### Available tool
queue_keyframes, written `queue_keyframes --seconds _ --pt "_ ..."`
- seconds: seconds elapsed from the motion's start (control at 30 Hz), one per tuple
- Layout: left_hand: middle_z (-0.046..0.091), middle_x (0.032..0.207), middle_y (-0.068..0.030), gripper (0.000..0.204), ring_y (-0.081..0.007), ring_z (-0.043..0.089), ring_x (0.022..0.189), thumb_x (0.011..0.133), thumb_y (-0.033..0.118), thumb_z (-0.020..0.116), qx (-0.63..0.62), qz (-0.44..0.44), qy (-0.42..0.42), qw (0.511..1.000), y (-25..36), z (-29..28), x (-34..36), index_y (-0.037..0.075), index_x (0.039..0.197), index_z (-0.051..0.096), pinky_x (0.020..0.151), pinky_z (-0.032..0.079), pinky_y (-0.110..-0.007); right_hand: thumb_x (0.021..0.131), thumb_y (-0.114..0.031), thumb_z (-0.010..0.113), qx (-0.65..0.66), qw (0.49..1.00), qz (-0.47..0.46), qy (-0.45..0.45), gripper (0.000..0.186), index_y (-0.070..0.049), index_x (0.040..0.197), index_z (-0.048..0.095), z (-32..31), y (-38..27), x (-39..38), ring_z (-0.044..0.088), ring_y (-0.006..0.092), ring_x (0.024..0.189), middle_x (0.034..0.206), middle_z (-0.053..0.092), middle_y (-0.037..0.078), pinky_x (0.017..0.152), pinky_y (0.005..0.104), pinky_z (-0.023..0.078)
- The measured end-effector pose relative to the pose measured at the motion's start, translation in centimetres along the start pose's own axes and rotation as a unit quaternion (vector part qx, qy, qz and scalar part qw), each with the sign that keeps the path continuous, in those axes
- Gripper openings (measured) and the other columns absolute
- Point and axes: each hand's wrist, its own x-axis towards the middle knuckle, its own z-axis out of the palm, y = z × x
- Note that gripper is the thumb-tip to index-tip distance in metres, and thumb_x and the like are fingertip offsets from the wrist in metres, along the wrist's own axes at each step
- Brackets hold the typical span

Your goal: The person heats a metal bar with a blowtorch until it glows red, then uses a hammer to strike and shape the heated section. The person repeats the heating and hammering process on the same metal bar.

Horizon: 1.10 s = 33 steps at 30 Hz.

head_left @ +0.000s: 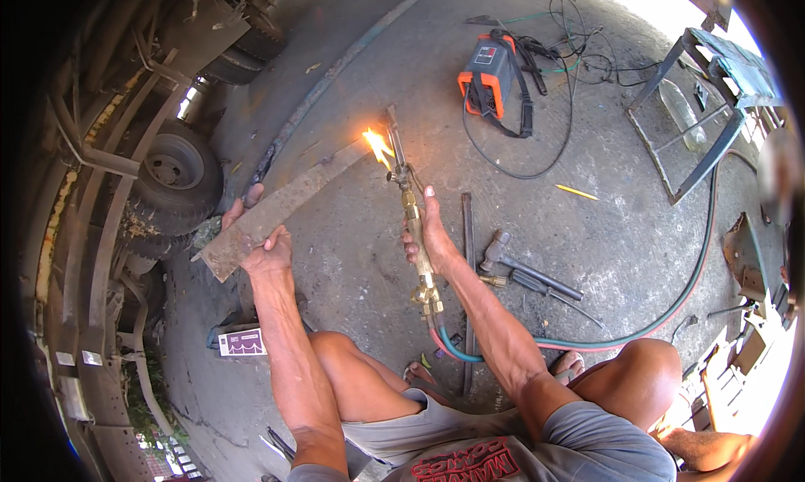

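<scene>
The left hand (267, 251) has its grip closed around the near end of a long rusty metal bar (281, 207), and the right hand (429, 241) is wrapped around a lit brass cutting torch (408, 204) just beside the bar's far end. A small purple-and-white box (242, 342) lies on the floor below the bar's near end, its print too small to make out. An orange welding machine (489, 77) sits well beyond the bar, and the torch's hoses (637, 335) pass out of sight behind the knee.

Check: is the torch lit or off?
Lit: a yellow-orange flame burns at the tip of the torch in the right hand, beside the bar.
</scene>
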Motion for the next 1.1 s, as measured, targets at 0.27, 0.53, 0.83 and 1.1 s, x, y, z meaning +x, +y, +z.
queue_keyframes --seconds 0.27,0.53,0.83,1.1 --pt "0.074 0.115 -0.0207 0.028 -0.0232 0.074 0.071 0.101 0.027 0.056 -0.006 -0.002 0.029 1.000 -0.4 0.8 -0.3 0.002 0.109 0.065 0.030 0.047 -0.025 0.086 -0.097 0.025 -0.003 1.000 -0.002 0.008 0.088 -0.012 0.098 0.044 0.0 -0.3 0.7 0.039 0.0094 0.054 0.068 0.042 -0.003 0.046 0.0280 0.037" --pt "0.072 0.115 -0.0239 0.027 -0.0244 0.073 0.070 0.099 0.026 0.059 -0.001 0.009 0.025 1.000 -0.4 0.6 -0.2 0.002 0.109 0.065 0.030 0.047 -0.024 0.085 -0.097 0.030 0.015 1.000 -0.004 0.010 0.087 -0.012 0.098 0.044 0.0 0.1 1.4 0.037 0.0082 0.048 0.067 0.042 -0.003 0.043 0.0263 0.036" --pt "0.072 0.116 -0.0239 0.028 -0.0248 0.073 0.071 0.098 0.026 0.059 -0.009 0.014 0.030 0.999 -0.4 0.4 -0.3 0.001 0.110 0.063 0.030 0.047 -0.025 0.084 -0.098 0.030 0.008 1.000 -0.013 0.006 0.089 -0.011 0.101 0.044 0.0 0.0 1.4 0.037 0.0080 0.049 0.068 0.043 -0.003 0.043 0.0261 0.036" --pt "0.071 0.120 -0.0235 0.023 -0.0261 0.074 0.077 0.099 0.029 0.059 -0.016 0.006 0.027 1.000 0.1 -0.7 0.1 0.008 0.106 0.067 0.032 0.048 -0.025 0.087 -0.096 0.024 -0.009 1.000 0.000 0.007 0.087 -0.012 0.098 0.045 0.1 -0.2 0.4 0.040 0.0105 0.055 0.068 0.042 -0.001 0.047 0.0288 0.038"
